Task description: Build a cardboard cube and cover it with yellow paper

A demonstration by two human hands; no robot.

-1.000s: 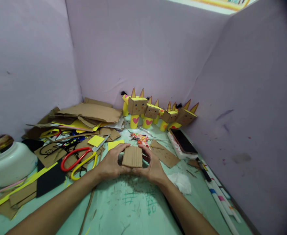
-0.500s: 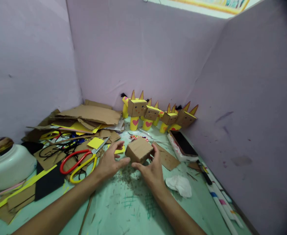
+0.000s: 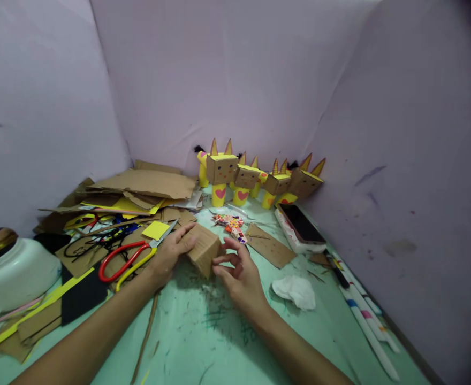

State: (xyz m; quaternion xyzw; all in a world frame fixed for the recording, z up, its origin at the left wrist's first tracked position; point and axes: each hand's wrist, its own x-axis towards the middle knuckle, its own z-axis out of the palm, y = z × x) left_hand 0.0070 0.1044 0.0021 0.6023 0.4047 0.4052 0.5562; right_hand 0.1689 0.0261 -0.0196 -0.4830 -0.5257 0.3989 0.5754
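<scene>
A small brown cardboard cube (image 3: 204, 248) rests on the green table (image 3: 227, 342) in the middle of the view. My left hand (image 3: 170, 254) grips its left side, fingers lying over the top edge. My right hand (image 3: 239, 275) sits just right of the cube with its fingertips touching the near right face. Red and yellow handled scissors (image 3: 128, 259) lie immediately left of my left hand.
Several cardboard figures (image 3: 255, 179) with yellow legs and pink hearts stand along the back wall. A cardboard and yellow paper heap (image 3: 139, 192) fills the left. A phone (image 3: 299, 224), crumpled tissue (image 3: 295, 291) and markers (image 3: 364, 326) lie right. A white bowl (image 3: 14, 272) sits far left.
The cube has been turned and shifted left and down onto the table. My left hand moved onto its left side; my right hand slid off to the cube's right face.
</scene>
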